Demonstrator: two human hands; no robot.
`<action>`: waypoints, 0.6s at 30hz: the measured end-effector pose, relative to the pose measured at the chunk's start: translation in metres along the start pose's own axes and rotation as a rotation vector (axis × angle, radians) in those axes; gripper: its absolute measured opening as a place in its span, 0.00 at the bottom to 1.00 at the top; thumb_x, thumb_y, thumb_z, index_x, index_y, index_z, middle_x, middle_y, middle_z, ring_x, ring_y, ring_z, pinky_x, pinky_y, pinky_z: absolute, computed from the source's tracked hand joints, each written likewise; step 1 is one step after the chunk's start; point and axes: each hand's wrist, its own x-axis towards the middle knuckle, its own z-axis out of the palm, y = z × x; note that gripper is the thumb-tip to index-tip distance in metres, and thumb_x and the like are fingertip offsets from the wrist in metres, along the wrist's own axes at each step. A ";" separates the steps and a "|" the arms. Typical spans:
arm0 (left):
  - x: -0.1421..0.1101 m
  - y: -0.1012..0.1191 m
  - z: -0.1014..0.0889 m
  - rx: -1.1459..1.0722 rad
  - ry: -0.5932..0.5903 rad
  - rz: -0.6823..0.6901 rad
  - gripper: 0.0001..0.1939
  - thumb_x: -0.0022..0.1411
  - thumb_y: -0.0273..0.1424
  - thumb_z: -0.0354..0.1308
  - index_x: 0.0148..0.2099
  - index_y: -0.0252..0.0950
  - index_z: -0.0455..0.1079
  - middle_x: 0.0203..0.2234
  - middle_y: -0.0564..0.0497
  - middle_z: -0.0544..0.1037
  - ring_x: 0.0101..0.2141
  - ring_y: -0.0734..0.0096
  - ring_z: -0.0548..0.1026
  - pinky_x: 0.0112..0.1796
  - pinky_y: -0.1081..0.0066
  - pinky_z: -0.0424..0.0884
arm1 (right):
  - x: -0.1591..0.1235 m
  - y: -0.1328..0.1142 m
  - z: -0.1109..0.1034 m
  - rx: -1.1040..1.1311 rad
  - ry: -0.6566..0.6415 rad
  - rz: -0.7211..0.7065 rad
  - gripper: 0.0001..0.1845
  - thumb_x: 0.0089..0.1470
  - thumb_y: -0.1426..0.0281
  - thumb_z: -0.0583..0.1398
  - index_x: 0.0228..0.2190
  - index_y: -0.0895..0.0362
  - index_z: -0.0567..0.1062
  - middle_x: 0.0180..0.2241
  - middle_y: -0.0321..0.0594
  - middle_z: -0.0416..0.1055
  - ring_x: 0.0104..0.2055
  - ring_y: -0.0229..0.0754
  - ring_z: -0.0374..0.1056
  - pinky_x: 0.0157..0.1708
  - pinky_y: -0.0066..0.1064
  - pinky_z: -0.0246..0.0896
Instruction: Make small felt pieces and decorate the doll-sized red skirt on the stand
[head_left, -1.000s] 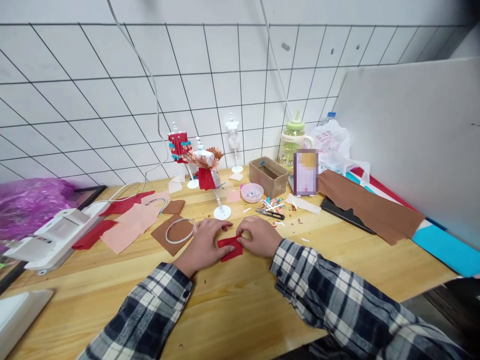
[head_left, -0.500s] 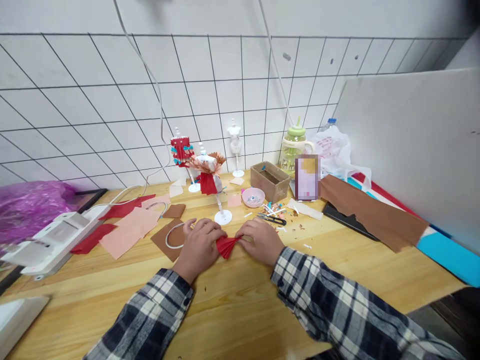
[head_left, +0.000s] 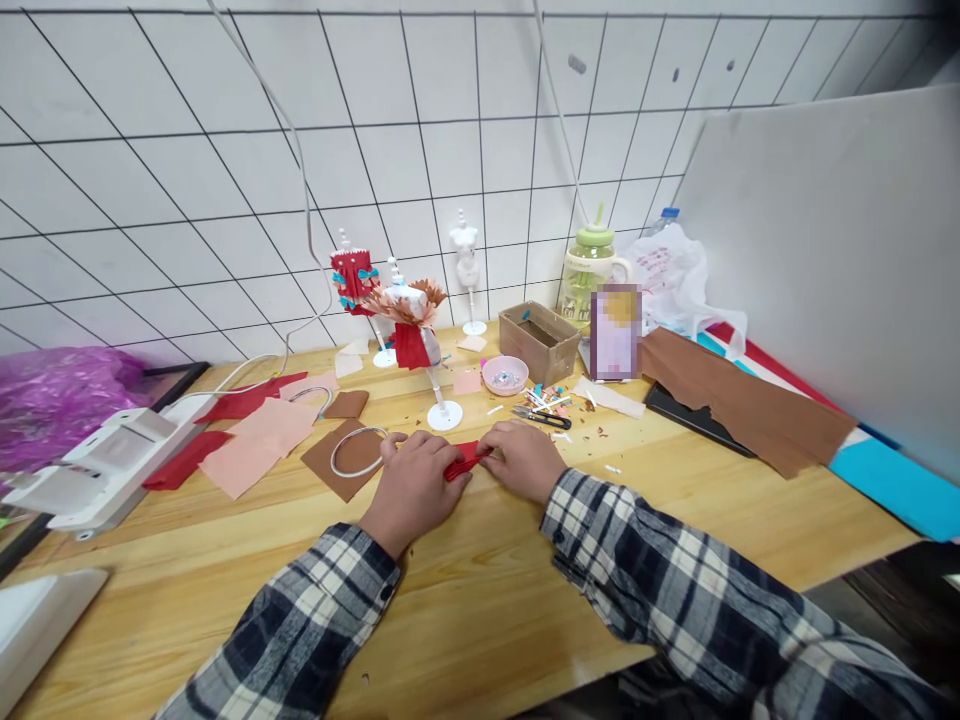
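A pleated piece of red crepe paper (head_left: 463,460) is held low over the wooden table between my hands. My left hand (head_left: 421,483) pinches its left part, with the thumb along the near side. The fingertips of my right hand (head_left: 523,460) close on its narrow right end. Just beyond stands a small white dress form (head_left: 431,350) with a red piece and peach and brown petal-like paper on it. Left of my left hand, a silvery wire ring (head_left: 358,452) lies on a brown paper square (head_left: 330,470).
Small scissors (head_left: 544,417) lie among paper scraps, near a pink bowl (head_left: 505,376) and a cardboard box (head_left: 538,345). Two more dress forms stand behind, one bare (head_left: 466,265). A power strip (head_left: 124,460) and pink paper (head_left: 262,443) lie left; brown paper (head_left: 750,400) lies right.
The red paper was fanned out at its left side; now it is gathered into a narrow bundle. My left hand has shifted slightly right, around it. The camera view has tilted down a little.
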 end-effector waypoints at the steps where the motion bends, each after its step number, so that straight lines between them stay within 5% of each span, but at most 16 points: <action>1: 0.000 0.000 0.001 0.004 -0.003 0.000 0.09 0.61 0.38 0.55 0.35 0.40 0.73 0.32 0.49 0.79 0.39 0.55 0.71 0.46 0.48 0.52 | 0.000 0.000 -0.001 -0.004 -0.018 0.002 0.05 0.55 0.68 0.62 0.34 0.53 0.79 0.36 0.38 0.75 0.41 0.42 0.67 0.41 0.32 0.57; 7: 0.000 -0.002 0.003 -0.031 -0.012 -0.027 0.09 0.62 0.34 0.53 0.36 0.42 0.75 0.31 0.48 0.79 0.38 0.55 0.71 0.49 0.44 0.49 | -0.004 -0.007 -0.006 0.009 0.010 -0.086 0.18 0.50 0.69 0.65 0.45 0.54 0.75 0.41 0.41 0.74 0.45 0.45 0.66 0.45 0.34 0.58; 12: 0.002 -0.003 0.002 -0.093 -0.043 -0.044 0.09 0.60 0.35 0.54 0.33 0.42 0.75 0.30 0.49 0.79 0.37 0.56 0.72 0.50 0.44 0.49 | -0.003 -0.006 0.000 -0.027 -0.040 -0.096 0.07 0.55 0.68 0.62 0.36 0.53 0.79 0.34 0.40 0.75 0.40 0.43 0.66 0.40 0.33 0.57; 18: 0.000 -0.008 -0.001 -0.154 -0.059 -0.083 0.08 0.58 0.37 0.56 0.34 0.42 0.76 0.30 0.50 0.80 0.38 0.57 0.74 0.52 0.46 0.49 | 0.000 -0.001 0.003 -0.033 -0.071 -0.043 0.06 0.55 0.68 0.62 0.34 0.53 0.79 0.34 0.39 0.75 0.40 0.42 0.67 0.39 0.32 0.57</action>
